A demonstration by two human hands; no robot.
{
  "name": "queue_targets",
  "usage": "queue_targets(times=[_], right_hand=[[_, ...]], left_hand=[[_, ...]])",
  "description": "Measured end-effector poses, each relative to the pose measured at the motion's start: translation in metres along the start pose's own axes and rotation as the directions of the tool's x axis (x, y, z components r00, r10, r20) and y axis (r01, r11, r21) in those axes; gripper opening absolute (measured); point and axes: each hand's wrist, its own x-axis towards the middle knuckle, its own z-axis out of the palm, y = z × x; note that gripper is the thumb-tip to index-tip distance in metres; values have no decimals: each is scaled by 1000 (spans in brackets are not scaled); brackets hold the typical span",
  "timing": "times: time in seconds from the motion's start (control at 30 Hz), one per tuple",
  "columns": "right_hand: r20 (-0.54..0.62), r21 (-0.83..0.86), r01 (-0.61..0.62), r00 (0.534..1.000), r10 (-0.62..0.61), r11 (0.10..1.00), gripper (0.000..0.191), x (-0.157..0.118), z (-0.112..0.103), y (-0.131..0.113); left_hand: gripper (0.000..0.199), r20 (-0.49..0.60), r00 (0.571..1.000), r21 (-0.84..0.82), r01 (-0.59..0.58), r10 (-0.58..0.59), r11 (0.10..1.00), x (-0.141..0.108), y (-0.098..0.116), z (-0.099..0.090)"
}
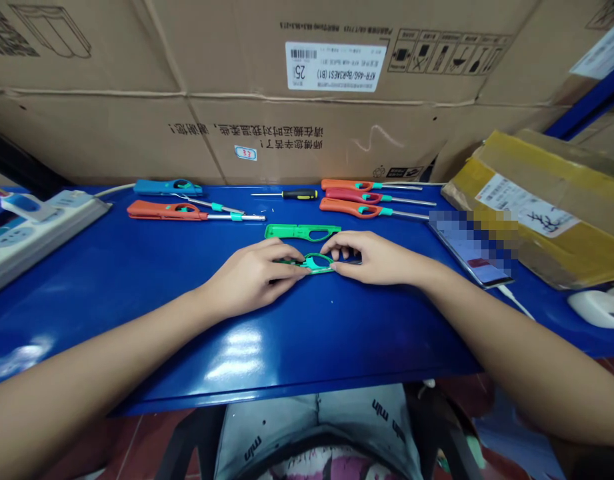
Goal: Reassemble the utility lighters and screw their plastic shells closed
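Observation:
Both hands meet over a green lighter half (319, 262) in the middle of the blue table. My left hand (259, 272) is closed on its left part, thumb and fingers pinching the edge. At its right end my right hand (369, 259) grips it between thumb and fingertips; a dark rod shows partly under those fingers. A teal trigger piece sits within the green frame. Just behind lies a separate green casing half (281, 231), touched by neither hand's grip. A black and yellow screwdriver (299, 195) rests farther back.
Orange (161, 211) and blue (159, 187) lighters lie back left, beside a power strip (41, 223). Three red-orange lighters (344, 207) lie back right. A phone (474, 257) and taped carton (547, 200) stand at right; large cardboard (257, 120) walls the back.

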Motion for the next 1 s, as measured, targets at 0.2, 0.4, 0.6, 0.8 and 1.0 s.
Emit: queue_targets(times=[0.2,0.4,0.6,0.8,1.0], right_hand=[[-23,-35,-14,1000,13,999,23,3,4,-2],[25,6,-43,999,43,999,28,0,-7,-3],[143,-19,-91,985,93,996,19,-7,-29,2],[211,-22,-185,960,185,983,23,-3,-31,4],[209,-72,-257,941,267,964,18,-1,-28,-1]], left_hand=[[23,-14,1000,-41,7,-7,999,-1,-1,1],[22,-19,1000,-45,4,-5,999,-1,0,1],[21,-8,1000,-55,12,-13,998,-1,1,0],[21,-17,1000,-80,15,-16,997,-1,0,3],[20,-5,1000,-77,31,-31,997,0,0,2]])
